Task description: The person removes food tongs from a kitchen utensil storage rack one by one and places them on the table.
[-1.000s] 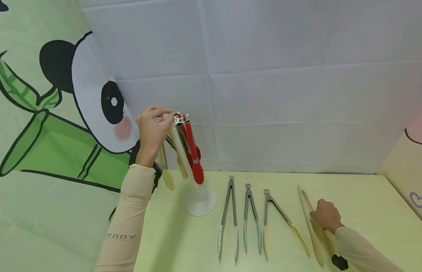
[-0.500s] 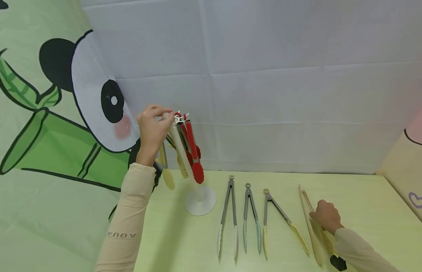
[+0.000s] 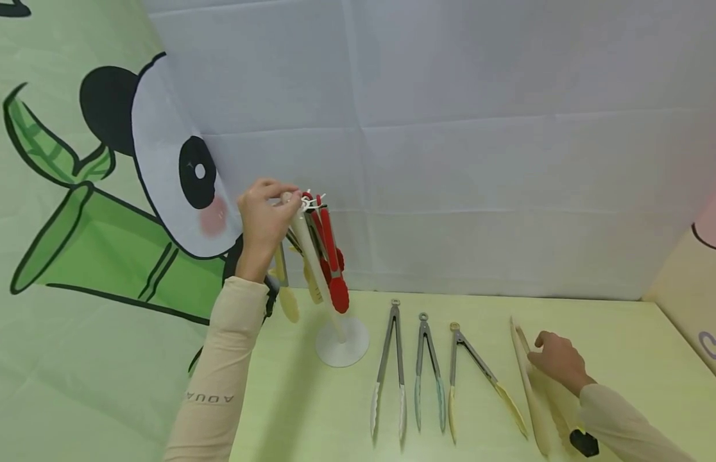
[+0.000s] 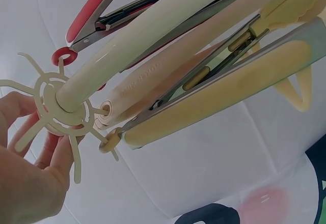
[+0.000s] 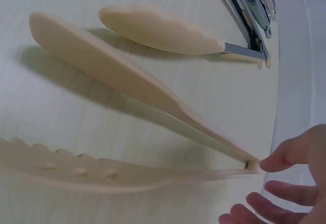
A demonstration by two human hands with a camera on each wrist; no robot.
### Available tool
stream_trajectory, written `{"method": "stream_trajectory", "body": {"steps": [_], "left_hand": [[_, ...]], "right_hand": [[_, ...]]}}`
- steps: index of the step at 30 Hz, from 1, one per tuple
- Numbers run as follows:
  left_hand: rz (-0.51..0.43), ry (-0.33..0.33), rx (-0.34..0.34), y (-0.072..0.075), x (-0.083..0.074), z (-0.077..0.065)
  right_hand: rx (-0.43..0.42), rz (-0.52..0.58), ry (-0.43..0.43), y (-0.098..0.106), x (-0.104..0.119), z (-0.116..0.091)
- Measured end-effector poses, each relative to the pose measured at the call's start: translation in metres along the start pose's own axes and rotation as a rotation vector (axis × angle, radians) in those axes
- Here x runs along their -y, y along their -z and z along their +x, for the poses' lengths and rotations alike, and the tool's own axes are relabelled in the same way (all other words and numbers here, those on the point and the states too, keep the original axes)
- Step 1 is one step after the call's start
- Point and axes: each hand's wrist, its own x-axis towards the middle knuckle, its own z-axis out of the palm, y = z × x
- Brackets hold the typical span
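My left hand grips the hooked top of a white utensil stand, which leans toward it over a round base. In the left wrist view, red tongs, a beige utensil and yellow-handled tongs hang from the hooks. Over on the right, my right hand is at the far, joined end of cream tongs lying spread on the table. The right wrist view has the thumb right at that joint, with the other fingers loosely bent and apart from the tongs.
Three metal tongs lie in a row on the table: white-tipped, light blue-tipped and yellow-tipped. A white cloth wall rises behind, and a panda-print cloth stands on the left.
My right hand has shifted slightly right, its fingers looser around the cream tongs' end. The left hand stays on the stand's top; the head view has turned a little.
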Motion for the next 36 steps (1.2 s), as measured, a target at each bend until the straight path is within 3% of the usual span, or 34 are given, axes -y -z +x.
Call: {"method": "stream_trajectory", "body": {"steps": [7,11,22,36], "left_hand": [[-0.02,0.02,0.009,0.0,0.0,0.0],[-0.054,0.043,0.027,0.001,0.001,0.0],[-0.069,0.039,0.036,0.001,0.002,0.0],[-0.081,0.033,0.028,-0.002,0.001,0.002]], "right_hand": [[-0.214,0.063,0.182,0.009,0.016,0.012],[-0.255,0.106,0.255,0.014,0.032,0.017],[-0.275,0.19,0.386,0.029,0.079,0.028],[-0.195,0.337,0.488,0.049,0.122,0.05]]}}
